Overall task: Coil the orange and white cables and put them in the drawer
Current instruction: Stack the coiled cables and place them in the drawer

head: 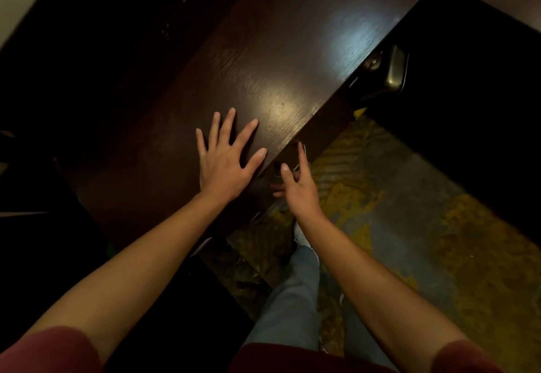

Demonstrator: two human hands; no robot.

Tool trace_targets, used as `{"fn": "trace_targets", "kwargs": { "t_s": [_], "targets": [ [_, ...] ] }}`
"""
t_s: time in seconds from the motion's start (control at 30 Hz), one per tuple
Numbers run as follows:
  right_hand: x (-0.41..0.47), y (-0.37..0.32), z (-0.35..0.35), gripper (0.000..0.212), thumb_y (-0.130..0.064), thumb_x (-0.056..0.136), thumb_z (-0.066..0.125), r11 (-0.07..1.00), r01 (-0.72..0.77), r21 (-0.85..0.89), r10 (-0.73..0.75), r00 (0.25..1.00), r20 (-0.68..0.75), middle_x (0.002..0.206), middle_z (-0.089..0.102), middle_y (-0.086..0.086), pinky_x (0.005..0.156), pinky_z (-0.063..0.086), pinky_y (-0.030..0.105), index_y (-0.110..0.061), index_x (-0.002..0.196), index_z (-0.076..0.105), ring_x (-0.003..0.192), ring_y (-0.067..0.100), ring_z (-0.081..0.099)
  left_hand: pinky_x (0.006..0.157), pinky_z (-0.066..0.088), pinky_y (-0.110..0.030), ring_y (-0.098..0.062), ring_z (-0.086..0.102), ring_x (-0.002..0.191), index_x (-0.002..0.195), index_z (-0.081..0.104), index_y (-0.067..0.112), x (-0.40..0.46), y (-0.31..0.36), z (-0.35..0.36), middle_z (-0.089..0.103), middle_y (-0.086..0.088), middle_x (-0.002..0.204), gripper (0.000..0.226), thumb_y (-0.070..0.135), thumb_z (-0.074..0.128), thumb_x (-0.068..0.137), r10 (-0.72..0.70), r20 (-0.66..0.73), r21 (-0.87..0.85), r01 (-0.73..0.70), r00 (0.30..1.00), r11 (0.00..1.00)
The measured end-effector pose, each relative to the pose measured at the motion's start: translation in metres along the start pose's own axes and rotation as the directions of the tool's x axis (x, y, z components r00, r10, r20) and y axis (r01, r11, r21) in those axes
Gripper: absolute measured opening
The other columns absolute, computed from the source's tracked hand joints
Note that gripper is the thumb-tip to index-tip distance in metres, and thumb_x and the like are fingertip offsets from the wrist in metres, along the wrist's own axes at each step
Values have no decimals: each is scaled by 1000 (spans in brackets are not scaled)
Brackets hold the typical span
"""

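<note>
My left hand (225,162) lies flat with spread fingers on the dark wooden cabinet top (281,59), near its front edge. Just below that edge, my right hand (298,188) reaches to the drawer front (319,135), index finger and thumb extended and touching it. Its lower fingers bend under into shadow. A thin white strand, perhaps the white cable (304,150), shows beside the index finger. No orange cable is in view. I cannot see inside the drawer.
A dark door (468,94) with a metal lever handle (395,71) stands to the right of the cabinet. Patterned yellow and grey carpet (409,226) covers the floor. A leg in jeans (295,293) is below my arms.
</note>
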State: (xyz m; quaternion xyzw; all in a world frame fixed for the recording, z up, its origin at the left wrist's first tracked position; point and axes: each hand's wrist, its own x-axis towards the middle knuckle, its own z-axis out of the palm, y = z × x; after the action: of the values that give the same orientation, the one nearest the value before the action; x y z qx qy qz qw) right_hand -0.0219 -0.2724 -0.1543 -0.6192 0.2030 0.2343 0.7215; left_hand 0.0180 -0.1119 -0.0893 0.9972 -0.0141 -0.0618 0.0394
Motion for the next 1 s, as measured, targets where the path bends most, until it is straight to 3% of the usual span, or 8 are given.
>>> {"fn": "trace_targets", "kwargs": {
  "t_s": [0.07,0.13,0.27,0.33,0.5,0.9,1.0],
  "targets": [
    [4,0,3,60,-47,101,53,1000,-13,4,13,1000,4,148,50,16,72,64,33,-84,131,17,119,30,67,122,3,-62,-25,1,157,155,28,44,0,0,0,12,-1,170,62,69,32,97,2,-3,-1,-2,1000,1000],
    [6,-3,4,59,-45,102,53,999,-29,12,29,1000,8,147,51,14,72,64,32,-82,132,18,118,28,67,122,3,-62,-25,1,157,154,28,45,0,0,-1,12,-1,170,63,70,31,97,1,-2,-2,-1,1000,1000],
    [6,-11,5,55,-43,106,47,995,-74,71,73,997,18,148,45,-6,83,64,39,-63,149,20,122,22,64,122,4,-62,-25,0,157,155,27,45,1,-1,1,11,-1,170,63,71,30,97,-3,4,5,3,1000,1000],
    [8,-9,4,52,-43,107,42,993,-79,88,76,997,31,143,43,-11,80,64,36,-57,153,20,120,23,65,122,4,-62,-26,0,157,155,26,46,1,-1,2,11,-1,170,63,70,31,97,0,4,4,0,1000,1000],
    [14,-1,3,47,-44,109,34,986,-91,137,82,994,75,155,46,2,69,60,33,-58,152,20,98,28,75,122,4,-63,-26,2,157,154,27,46,1,-2,2,12,-2,170,62,69,32,97,8,-9,7,-8,1000,1000],
    [13,-6,5,47,-47,108,34,978,-153,144,139,985,101,150,45,-5,75,61,39,-65,148,17,101,30,75,122,4,-62,-26,1,157,155,26,45,1,-1,2,12,-2,170,62,69,31,98,11,4,17,-11,1000,1000],
    [12,-7,4,45,-48,107,35,981,-153,122,140,984,115,156,46,1,73,61,37,-68,145,20,100,28,75,123,3,-61,-26,1,157,155,27,46,1,-2,1,12,-2,170,62,69,31,97,5,0,14,-5,1000,1000]
  ]
}}
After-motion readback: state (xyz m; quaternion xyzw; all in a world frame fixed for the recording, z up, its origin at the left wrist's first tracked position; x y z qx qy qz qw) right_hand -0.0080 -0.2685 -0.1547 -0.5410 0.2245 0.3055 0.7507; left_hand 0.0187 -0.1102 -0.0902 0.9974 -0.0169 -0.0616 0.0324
